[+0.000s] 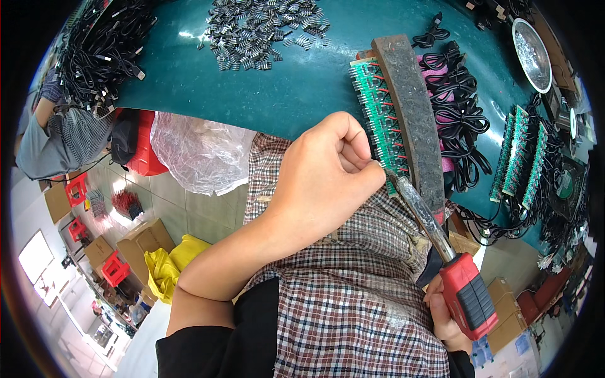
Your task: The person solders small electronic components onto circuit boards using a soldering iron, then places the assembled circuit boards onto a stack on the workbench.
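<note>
My right hand point(446, 322) is wrapped round the red and black handle of a soldering iron point(428, 219). The iron's metal barrel slants up and left, its tip at the near end of a green circuit board strip point(373, 104). Right beside that tip, my left hand point(321, 173) is closed in a pinch; whatever is between thumb and forefinger is too small to name. Short red and black wires run from the strip under a dark grey bar point(413, 116) lying along it. Coiled black cables point(463, 120) lie on pink foam point(435, 79) right of the bar.
Small black metal-pinned connectors point(252, 28) are heaped on the green tabletop point(170, 75). Black cables point(101, 50) pile up at far left, near another person's arm point(45, 112). More green board strips point(518, 151) and a round metal dish point(532, 55) are at right. A clear plastic bag point(201, 151) hangs below the edge.
</note>
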A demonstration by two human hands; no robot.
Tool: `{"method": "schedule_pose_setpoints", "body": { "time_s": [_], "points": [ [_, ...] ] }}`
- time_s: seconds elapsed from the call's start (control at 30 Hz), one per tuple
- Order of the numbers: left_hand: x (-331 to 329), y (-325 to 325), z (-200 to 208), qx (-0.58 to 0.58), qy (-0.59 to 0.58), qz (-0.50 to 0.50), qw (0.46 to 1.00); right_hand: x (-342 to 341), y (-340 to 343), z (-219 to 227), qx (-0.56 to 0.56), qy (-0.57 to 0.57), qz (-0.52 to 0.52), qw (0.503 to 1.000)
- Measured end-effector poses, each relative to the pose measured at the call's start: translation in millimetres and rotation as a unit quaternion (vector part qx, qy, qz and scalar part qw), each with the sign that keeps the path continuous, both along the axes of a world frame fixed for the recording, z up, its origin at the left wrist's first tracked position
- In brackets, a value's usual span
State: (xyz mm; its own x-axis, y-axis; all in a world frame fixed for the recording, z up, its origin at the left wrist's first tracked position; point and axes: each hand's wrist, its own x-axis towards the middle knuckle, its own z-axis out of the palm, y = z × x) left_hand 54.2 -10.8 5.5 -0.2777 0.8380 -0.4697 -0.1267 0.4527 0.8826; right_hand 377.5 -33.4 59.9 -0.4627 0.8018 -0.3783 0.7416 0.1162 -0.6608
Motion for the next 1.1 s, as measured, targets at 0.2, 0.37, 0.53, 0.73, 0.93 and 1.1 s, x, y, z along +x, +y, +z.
{"method": "schedule_pose_setpoints", "body": {
  "time_s": [0.2,0.37,0.53,0.73,0.93,1.1],
  "points": [
    [0.3,-1.3,-0.2,-0.001,-0.003,0.005,1.0,6.1,2.4,-0.3,-0.003,-0.025,0.011,1.0],
    [1.2,-0.9,-0.7,0.001,-0.003,0.001,1.0,1.5,-4.5,-1.8,0.035,0.014,-0.021,0.999],
    [0.1,-3.6,-1.7,-0.001,-0.011,0.002,1.0,-0.4,-2.5,-6.7,0.094,0.024,0.034,0.995],
    [-0.8,-4.6,-1.5,-0.002,-0.012,0.001,1.0,-2.1,1.3,-3.5,0.056,-0.016,0.03,0.998],
    [-0.4,-3.3,-0.7,-0.005,-0.02,-0.001,1.0,-4.5,7.5,3.4,0.004,0.024,0.001,1.0],
    [-0.9,-4.6,-0.3,-0.002,-0.017,0.001,1.0,-4.8,8.2,6.6,0.003,0.017,0.024,1.0]
  ]
}}
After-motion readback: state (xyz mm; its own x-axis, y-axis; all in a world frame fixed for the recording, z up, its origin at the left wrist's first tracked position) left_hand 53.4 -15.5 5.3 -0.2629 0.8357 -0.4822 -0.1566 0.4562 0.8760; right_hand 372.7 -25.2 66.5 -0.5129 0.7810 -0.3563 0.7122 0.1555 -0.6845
